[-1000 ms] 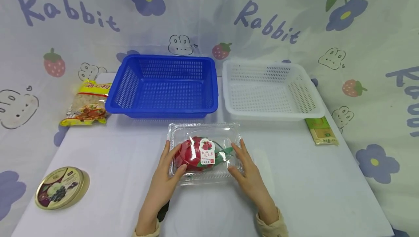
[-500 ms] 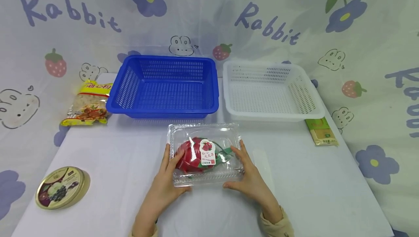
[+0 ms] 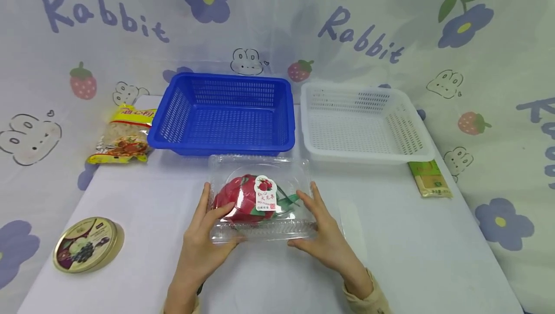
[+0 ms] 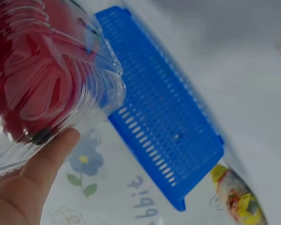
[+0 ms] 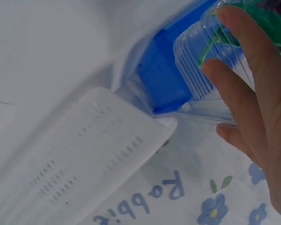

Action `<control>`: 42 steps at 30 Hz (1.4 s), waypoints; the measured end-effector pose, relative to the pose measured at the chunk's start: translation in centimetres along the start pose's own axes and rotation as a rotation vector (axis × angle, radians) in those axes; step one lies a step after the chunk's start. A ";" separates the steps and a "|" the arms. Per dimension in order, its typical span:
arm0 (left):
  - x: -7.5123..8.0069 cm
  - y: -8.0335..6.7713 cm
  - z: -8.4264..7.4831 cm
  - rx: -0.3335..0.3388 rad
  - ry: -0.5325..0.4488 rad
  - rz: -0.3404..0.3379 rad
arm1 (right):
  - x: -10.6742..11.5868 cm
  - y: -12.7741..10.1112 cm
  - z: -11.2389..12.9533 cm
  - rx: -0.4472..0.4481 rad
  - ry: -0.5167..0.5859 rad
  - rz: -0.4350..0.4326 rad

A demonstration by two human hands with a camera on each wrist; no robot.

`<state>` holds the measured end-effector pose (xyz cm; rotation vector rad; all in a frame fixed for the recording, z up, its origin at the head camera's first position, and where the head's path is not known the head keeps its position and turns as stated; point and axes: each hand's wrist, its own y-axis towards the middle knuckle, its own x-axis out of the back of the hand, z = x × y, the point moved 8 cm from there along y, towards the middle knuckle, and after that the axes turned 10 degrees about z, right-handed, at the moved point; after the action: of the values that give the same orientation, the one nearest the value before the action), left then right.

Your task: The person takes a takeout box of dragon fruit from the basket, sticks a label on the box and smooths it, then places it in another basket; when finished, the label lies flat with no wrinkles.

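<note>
A clear plastic clamshell box [image 3: 269,232] with a red dragon fruit [image 3: 236,198] inside is held between both hands in the head view. A white label [image 3: 265,193] sits on its lid, and green leaf tips [image 3: 286,202] show at the right. My left hand [image 3: 201,237] grips the box's left end, thumb at the front edge. At the opposite end, my right hand [image 3: 327,237] grips with its thumb at the lower front corner. In the left wrist view the box [image 4: 91,89] appears raised off the table; its underside is partly hidden.
A blue basket [image 3: 225,151] stands just behind the box, with a white basket [image 3: 368,155] to its right. A yellow food bag [image 3: 123,136] lies at the back left. A round tin [image 3: 84,245] rests front left, and a green-topped packet [image 3: 430,179] back right.
Both thumbs have slid from the lid to the box's front edge. The box has since come up a little and shifted left and away, with both hands on it.
</note>
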<state>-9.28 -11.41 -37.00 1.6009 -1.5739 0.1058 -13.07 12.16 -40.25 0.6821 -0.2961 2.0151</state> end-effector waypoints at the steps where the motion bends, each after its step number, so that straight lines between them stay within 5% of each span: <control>1: 0.4 0.2 0.0 -0.008 -0.008 -0.018 | 0.2 0.3 0.6 0.011 -0.008 -0.001; 12: 4.6 3.3 0.6 0.012 -0.092 -0.105 | 2.8 4.5 5.3 0.079 -0.134 -0.056; 23: 8.4 7.3 0.4 0.062 -0.159 -0.137 | 4.8 7.4 8.6 0.155 -0.100 -0.126; 32: 8.8 11.0 3.1 0.196 -0.230 -0.122 | 6.0 11.5 8.5 0.149 -0.008 -0.180; 42: 8.1 14.9 5.6 0.300 -0.129 -0.074 | 6.4 13.8 8.5 0.250 -0.041 -0.356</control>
<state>-23.04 -18.55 -28.17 1.9302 -1.6535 0.2113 -24.39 5.68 -28.68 0.8664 0.0549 1.7113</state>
